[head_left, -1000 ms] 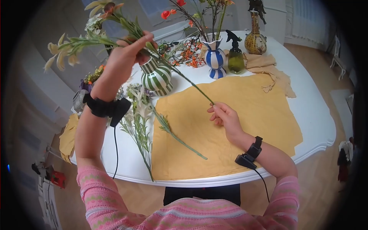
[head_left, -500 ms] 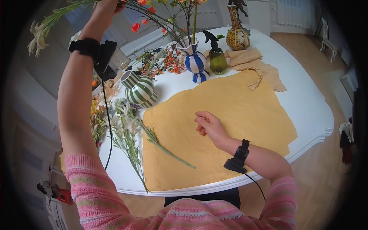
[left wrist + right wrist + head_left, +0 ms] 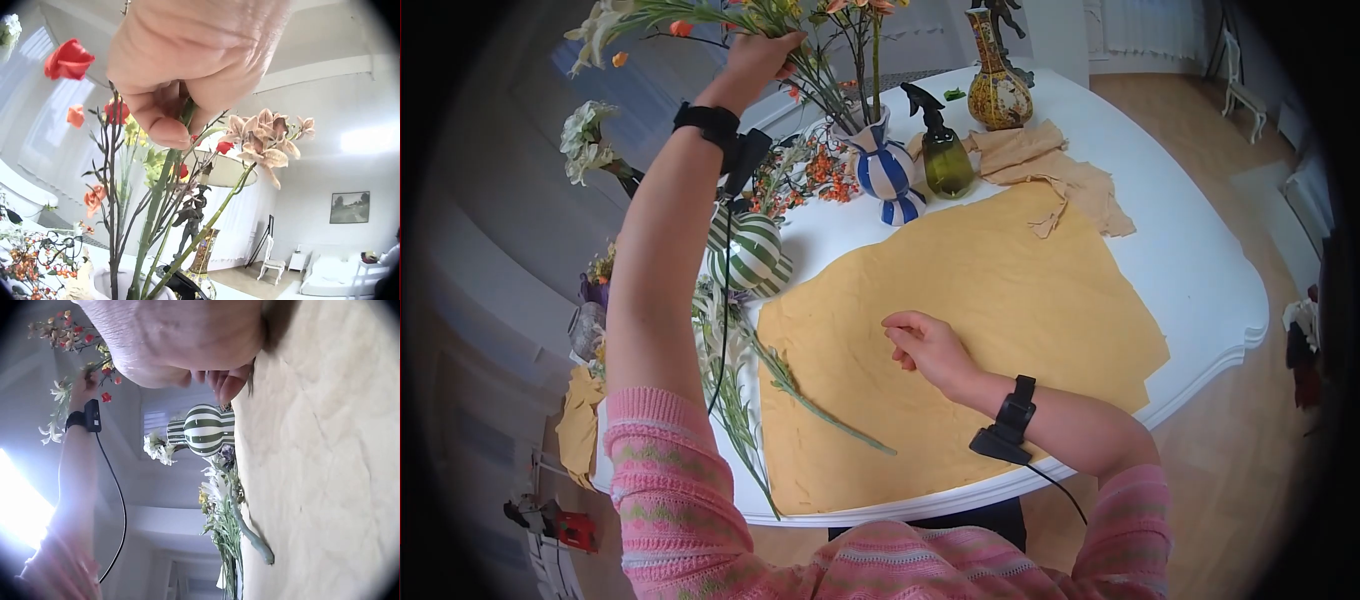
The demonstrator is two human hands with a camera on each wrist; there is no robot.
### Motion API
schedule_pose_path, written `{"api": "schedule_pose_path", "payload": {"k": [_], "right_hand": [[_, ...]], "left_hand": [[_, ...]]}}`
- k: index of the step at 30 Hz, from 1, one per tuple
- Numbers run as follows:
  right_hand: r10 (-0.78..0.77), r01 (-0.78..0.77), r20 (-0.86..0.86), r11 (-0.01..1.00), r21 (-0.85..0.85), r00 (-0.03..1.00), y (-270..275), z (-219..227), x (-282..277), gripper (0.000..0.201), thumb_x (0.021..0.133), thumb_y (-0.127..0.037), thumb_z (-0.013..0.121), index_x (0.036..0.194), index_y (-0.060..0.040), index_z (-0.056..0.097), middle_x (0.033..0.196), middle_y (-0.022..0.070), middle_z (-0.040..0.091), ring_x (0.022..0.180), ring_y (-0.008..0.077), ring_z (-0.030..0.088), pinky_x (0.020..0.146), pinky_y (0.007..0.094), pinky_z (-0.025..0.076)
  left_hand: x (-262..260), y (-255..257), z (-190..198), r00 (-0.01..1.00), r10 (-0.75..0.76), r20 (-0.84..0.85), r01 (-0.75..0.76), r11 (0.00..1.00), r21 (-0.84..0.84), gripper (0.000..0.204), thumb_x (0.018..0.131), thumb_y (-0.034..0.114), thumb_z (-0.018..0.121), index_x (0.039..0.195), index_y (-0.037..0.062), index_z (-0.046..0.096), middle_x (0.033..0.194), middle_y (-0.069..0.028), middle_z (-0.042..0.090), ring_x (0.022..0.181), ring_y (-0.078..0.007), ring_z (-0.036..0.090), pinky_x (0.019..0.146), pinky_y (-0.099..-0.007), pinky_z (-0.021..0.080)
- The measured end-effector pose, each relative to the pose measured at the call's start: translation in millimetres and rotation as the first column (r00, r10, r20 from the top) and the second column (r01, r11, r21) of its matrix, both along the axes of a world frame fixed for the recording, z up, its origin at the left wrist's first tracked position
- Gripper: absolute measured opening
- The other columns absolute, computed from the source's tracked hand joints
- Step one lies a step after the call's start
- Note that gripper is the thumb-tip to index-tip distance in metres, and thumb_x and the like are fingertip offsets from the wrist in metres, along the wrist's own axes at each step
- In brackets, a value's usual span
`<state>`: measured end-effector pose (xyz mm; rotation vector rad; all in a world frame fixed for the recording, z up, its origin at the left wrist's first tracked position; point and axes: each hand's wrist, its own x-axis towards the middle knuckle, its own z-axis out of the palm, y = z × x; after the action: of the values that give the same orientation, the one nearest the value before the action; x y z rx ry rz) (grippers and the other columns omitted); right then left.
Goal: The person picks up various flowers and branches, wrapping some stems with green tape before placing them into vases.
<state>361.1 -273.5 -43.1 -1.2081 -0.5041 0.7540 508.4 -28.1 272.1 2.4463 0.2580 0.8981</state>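
High at the back, my left hand [image 3: 757,70] pinches a green stem [image 3: 164,187] whose lower end stands in the mouth of the blue-and-white vase [image 3: 884,172]. Leafy sprays with white lilies [image 3: 598,28] spread left from that hand. Red and orange flowers [image 3: 70,60] and a pinkish-brown blossom [image 3: 265,144] rise from the vase around it. My right hand [image 3: 930,352] hovers or rests over the yellow paper [image 3: 960,270], loosely curled and holding nothing. A single cut stem [image 3: 820,408] lies on the paper's left part.
A green-striped vase [image 3: 750,255] stands left, beside lily sprays [image 3: 735,410] on the table. Behind the paper are a green spray bottle [image 3: 947,160], a patterned vase [image 3: 1000,98], crumpled tan paper [image 3: 1065,172] and orange berry branches [image 3: 825,175].
The left hand has carried the flower stem from over the striped vase up and over to the blue-and-white vase. The right hand has let go of the stem's lower end and moved slightly left and down.
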Motion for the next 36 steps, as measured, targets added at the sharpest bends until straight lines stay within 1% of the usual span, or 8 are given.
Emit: {"api": "schedule_pose_path", "payload": {"k": [4, 6, 8, 17, 20, 23, 28, 36], "right_hand": [[0.018, -0.018, 0.021, 1.0, 0.002, 1.0, 1, -4, 0, 0.025, 0.096, -0.018, 0.054, 0.114, -0.0008, 0.059, 0.087, 0.0032, 0.06, 0.073, 0.009, 0.056, 0.063, 0.0225, 0.047], [0.016, -0.016, 0.033, 1.0, 0.0, 0.999, 1, -4, 1, 0.025, 0.096, -0.017, 0.054, 0.113, -0.0009, 0.059, 0.087, 0.0029, 0.06, 0.073, 0.009, 0.056, 0.063, 0.0225, 0.047], [0.035, -0.034, 0.049, 0.999, -0.02, 0.998, 0, -3, 0, 0.024, 0.096, -0.017, 0.055, 0.113, -0.0012, 0.06, 0.086, 0.0021, 0.06, 0.074, 0.009, 0.056, 0.063, 0.0225, 0.048], [0.046, -0.043, 0.092, 0.998, -0.034, 0.995, -1, -3, 1, 0.026, 0.093, -0.016, 0.055, 0.112, 0.0017, 0.06, 0.089, 0.0062, 0.065, 0.074, 0.0124, 0.061, 0.066, 0.0267, 0.05], [0.075, -0.068, 0.106, 0.995, -0.072, 0.992, -2, -2, 1, 0.022, 0.095, -0.015, 0.055, 0.112, -0.0021, 0.061, 0.085, 0.001, 0.061, 0.074, 0.0087, 0.057, 0.064, 0.0233, 0.048], [0.061, -0.056, 0.104, 0.997, -0.048, 0.993, 0, -7, 1, 0.025, 0.092, -0.016, 0.056, 0.11, 0.0012, 0.062, 0.086, 0.0058, 0.065, 0.074, 0.0125, 0.061, 0.066, 0.0268, 0.05], [0.076, -0.071, 0.106, 0.996, -0.05, 0.991, 2, -11, 2, 0.026, 0.092, -0.016, 0.056, 0.112, 0.0006, 0.061, 0.087, 0.0052, 0.065, 0.075, 0.0116, 0.061, 0.066, 0.0261, 0.05], [0.095, -0.092, 0.076, 0.995, -0.045, 0.993, 0, -7, 2, 0.022, 0.094, -0.013, 0.056, 0.111, -0.0004, 0.061, 0.083, 0.0018, 0.061, 0.072, 0.008, 0.056, 0.062, 0.022, 0.048]], "left_hand": [[14, -8, -26, 0.997, -0.071, -0.042, 0.072, 0.997, 0.023, 0.027, 0.083, 0.021, 0.072, 0.083, -0.0047, 0.066, 0.066, -0.0097, 0.067, 0.047, -0.0129, 0.061, 0.046, -0.0235, 0.052], [28, -4, -43, 0.989, -0.055, -0.137, 0.045, 0.996, -0.077, 0.029, 0.084, 0.026, 0.072, 0.095, -0.001, 0.069, 0.071, -0.0082, 0.068, 0.05, -0.0118, 0.063, 0.047, -0.023, 0.052], [38, -6, -57, 0.989, -0.036, -0.146, 0.027, 0.998, -0.065, 0.029, 0.084, 0.026, 0.072, 0.094, -0.0012, 0.069, 0.07, -0.008, 0.067, 0.05, -0.0121, 0.063, 0.046, -0.0231, 0.051], [39, -27, -62, 0.977, 0.006, -0.214, -0.027, 0.995, -0.096, 0.03, 0.082, 0.028, 0.073, 0.083, -0.0014, 0.07, 0.067, -0.0071, 0.067, 0.049, -0.0114, 0.064, 0.043, -0.0223, 0.05], [32, -33, -72, 0.986, -0.096, -0.137, 0.079, 0.989, -0.127, 0.03, 0.081, 0.028, 0.075, 0.08, -0.0018, 0.069, 0.07, -0.0084, 0.068, 0.051, -0.0107, 0.064, 0.045, -0.022, 0.051], [25, -34, -82, 0.992, -0.113, -0.06, 0.102, 0.98, -0.173, 0.031, 0.078, 0.026, 0.077, 0.084, -0.004, 0.068, 0.073, -0.0094, 0.067, 0.053, -0.0108, 0.064, 0.048, -0.0214, 0.052], [7, -40, -91, 0.98, -0.196, 0.044, 0.2, 0.929, -0.312, 0.041, 0.081, 0.019, 0.076, 0.106, -0.0094, 0.06, 0.083, -0.0118, 0.068, 0.06, -0.0137, 0.066, 0.05, -0.021, 0.052], [-28, -44, -111, 0.96, -0.204, 0.19, 0.257, 0.909, -0.327, 0.048, 0.086, 0.018, 0.071, 0.119, -0.0124, 0.053, 0.098, -0.0154, 0.067, 0.073, -0.0167, 0.069, 0.058, -0.0232, 0.053]]}}
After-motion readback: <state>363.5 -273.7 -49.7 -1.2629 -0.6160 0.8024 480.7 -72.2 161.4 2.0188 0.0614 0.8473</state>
